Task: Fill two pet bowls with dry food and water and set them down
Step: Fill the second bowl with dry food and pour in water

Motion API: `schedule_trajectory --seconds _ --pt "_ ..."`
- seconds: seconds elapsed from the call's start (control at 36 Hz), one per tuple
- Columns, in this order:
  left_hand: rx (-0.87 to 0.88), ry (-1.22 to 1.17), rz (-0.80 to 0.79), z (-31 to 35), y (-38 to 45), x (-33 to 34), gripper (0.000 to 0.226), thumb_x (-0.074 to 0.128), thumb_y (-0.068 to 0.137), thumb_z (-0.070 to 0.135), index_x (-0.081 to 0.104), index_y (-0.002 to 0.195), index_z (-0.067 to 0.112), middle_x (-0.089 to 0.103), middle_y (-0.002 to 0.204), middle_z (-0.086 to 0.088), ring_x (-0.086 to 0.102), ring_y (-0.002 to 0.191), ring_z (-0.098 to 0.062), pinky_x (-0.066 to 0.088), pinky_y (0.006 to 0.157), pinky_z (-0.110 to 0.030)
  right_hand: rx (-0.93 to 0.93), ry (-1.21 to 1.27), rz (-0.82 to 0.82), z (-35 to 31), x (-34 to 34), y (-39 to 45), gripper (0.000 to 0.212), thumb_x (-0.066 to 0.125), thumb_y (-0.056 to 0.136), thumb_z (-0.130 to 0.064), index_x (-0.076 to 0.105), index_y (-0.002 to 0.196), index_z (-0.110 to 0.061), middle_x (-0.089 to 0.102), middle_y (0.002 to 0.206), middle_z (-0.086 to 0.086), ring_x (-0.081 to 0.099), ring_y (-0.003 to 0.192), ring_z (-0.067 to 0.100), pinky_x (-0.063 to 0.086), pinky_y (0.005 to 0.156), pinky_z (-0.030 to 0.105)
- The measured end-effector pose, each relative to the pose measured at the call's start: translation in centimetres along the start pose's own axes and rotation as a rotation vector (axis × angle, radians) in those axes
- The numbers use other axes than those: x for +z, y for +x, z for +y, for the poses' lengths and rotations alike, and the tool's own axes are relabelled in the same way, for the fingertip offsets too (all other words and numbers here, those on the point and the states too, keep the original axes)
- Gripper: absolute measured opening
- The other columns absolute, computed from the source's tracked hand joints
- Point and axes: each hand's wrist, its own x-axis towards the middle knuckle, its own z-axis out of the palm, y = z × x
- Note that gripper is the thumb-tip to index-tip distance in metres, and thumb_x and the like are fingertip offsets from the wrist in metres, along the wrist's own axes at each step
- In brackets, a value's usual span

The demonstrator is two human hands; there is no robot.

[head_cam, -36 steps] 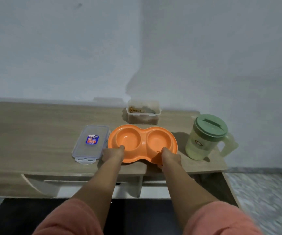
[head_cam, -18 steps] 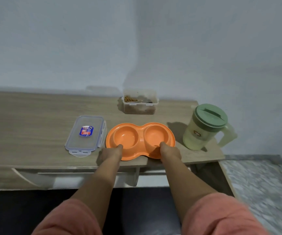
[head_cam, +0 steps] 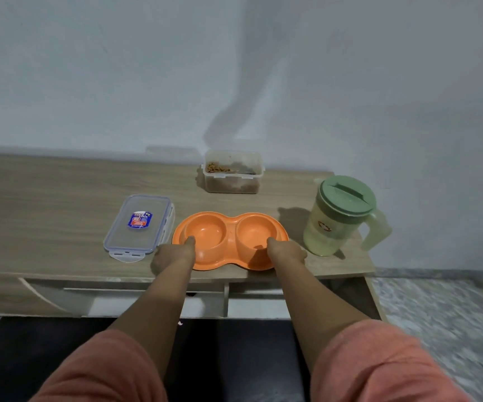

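Both hands, left [head_cam: 173, 253] and right [head_cam: 288, 252], pinch the near rim of the empty double bowl [head_cam: 230, 240] on the table [head_cam: 46, 204], steadying it between food tub [head_cam: 232, 172] and jug [head_cam: 340, 216] for filling.

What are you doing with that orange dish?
A person grips the near rim of an orange double pet bowl on the wooden table, left hand and right hand at either side. Both cups look empty. An open container of dry food waits behind, its lid lies left, and a green-lidded pitcher stands right.
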Motion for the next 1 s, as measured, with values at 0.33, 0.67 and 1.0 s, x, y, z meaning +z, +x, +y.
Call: schedule_trajectory --seconds 0.33,0.67,1.0 --pt "0.138 -0.038 0.079 4.8 -0.2 -0.1 0.068 0.040 0.094 0.049 0.043 0.137 -0.003 0.048 0.138 -0.025 0.046 0.127 -0.041 0.037 0.107 -0.045 -0.183 -0.039 0.004 -3.0 -2.2 0.4 0.060 0.047 0.091 -0.044 0.045 0.136 -0.003 0.049 0.136 0.019 0.051 0.123 0.033 0.044 0.102 0.040" --pt "0.259 0.002 -0.039 11.5 3.0 0.3 0.054 0.032 0.100 0.034 0.055 0.125 -0.007 0.054 0.133 -0.026 0.049 0.124 -0.040 0.040 0.099 -0.036 -0.272 -0.056 -0.006 -9.3 -1.1 3.8 0.053 0.045 0.094 -0.037 0.051 0.130 0.002 0.053 0.133 0.021 0.048 0.125 0.036 0.041 0.102 0.036" --pt "0.267 0.080 -0.227 16.7 9.9 4.0 0.067 0.025 0.097 0.056 0.058 0.124 0.005 0.061 0.121 -0.019 0.056 0.109 -0.036 0.045 0.098 -0.041 -0.303 -0.099 0.001 -16.0 3.9 8.7 0.055 0.039 0.098 -0.040 0.053 0.130 0.003 0.055 0.132 0.021 0.049 0.124 0.036 0.041 0.102 0.036"
